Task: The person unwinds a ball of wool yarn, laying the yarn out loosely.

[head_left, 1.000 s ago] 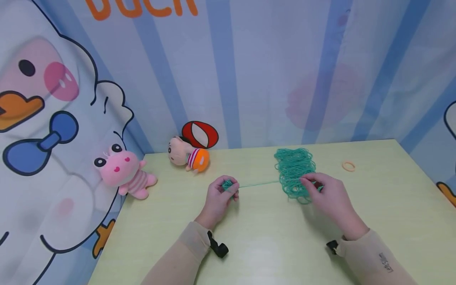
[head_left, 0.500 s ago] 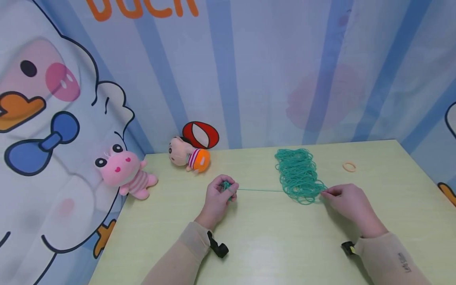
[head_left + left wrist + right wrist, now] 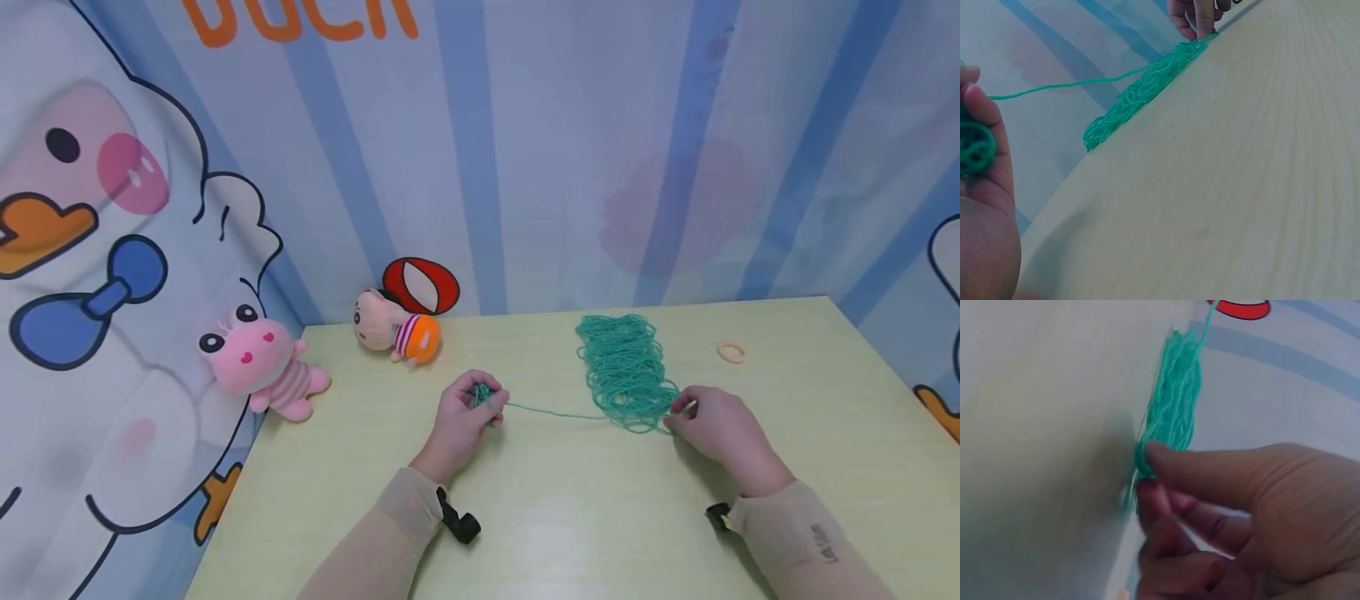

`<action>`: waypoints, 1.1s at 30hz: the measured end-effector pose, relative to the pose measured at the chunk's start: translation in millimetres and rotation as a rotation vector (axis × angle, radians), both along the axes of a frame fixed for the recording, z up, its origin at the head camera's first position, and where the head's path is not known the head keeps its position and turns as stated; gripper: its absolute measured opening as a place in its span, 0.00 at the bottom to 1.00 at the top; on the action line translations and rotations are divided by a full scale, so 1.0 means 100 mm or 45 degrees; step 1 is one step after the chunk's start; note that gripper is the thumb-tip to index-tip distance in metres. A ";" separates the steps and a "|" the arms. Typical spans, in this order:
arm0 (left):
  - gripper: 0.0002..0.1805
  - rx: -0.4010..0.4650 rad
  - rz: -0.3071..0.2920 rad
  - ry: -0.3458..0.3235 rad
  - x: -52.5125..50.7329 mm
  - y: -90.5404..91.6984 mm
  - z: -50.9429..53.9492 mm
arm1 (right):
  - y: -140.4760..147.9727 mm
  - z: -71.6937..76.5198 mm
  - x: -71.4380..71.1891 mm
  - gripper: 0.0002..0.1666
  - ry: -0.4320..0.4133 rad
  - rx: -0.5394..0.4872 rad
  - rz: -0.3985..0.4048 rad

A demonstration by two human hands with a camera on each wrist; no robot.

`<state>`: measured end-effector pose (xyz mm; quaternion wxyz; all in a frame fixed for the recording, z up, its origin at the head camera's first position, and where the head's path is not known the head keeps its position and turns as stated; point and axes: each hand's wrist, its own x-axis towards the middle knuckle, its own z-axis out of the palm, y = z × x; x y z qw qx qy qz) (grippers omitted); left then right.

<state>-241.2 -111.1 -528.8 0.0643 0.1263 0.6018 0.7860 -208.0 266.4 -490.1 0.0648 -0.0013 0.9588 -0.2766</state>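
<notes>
A pile of looped green yarn [image 3: 626, 371] lies on the table, right of centre. My left hand [image 3: 462, 417] holds a small green yarn ball [image 3: 974, 149] within its curled fingers. One slack strand [image 3: 555, 412] runs from that ball to the pile. At the pile's near right edge, my right hand [image 3: 720, 429] pinches a few yarn loops [image 3: 1143, 459] between thumb and fingertips. Its other fingers are bent below, and part of the gripped yarn is hidden behind the thumb.
A pink stuffed toy [image 3: 266, 362] leans at the table's left edge. Another plush doll [image 3: 397, 327] with orange shorts lies at the back. An orange ring [image 3: 731, 352] sits right of the pile. A printed curtain [image 3: 555, 150] hangs behind the table [image 3: 570, 517].
My right hand moved right from over the pile to its near right edge, then slightly back left. The strand between the hands was taut and now sags. My left hand stays nearly still.
</notes>
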 end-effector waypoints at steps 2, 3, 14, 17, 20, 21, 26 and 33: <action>0.08 -0.003 -0.007 -0.002 0.00 0.00 0.00 | -0.12 0.07 0.03 0.16 0.053 -0.003 0.004; 0.08 -0.006 -0.009 -0.001 0.00 0.00 0.00 | -0.20 0.11 0.05 0.15 0.105 -0.012 0.019; 0.07 -0.051 -0.037 0.007 0.01 -0.02 -0.01 | -1.51 0.21 0.09 0.26 0.191 -0.307 0.403; 0.08 -0.071 -0.043 0.030 0.01 -0.01 -0.02 | -1.67 0.20 0.05 0.19 0.178 -0.279 0.407; 0.07 -0.089 -0.038 0.040 0.01 0.00 -0.02 | -1.68 0.21 0.03 0.12 0.205 -0.280 0.379; 0.07 -0.095 -0.036 0.040 0.01 0.00 -0.02 | -1.66 0.22 0.04 0.11 0.221 -0.286 0.366; 0.06 -0.076 -0.048 0.025 0.01 0.01 -0.02 | -1.40 0.28 0.09 0.09 0.326 -0.334 0.266; 0.06 -0.047 -0.052 0.013 0.00 -0.02 -0.04 | -0.94 0.29 0.15 0.12 0.391 -0.382 0.132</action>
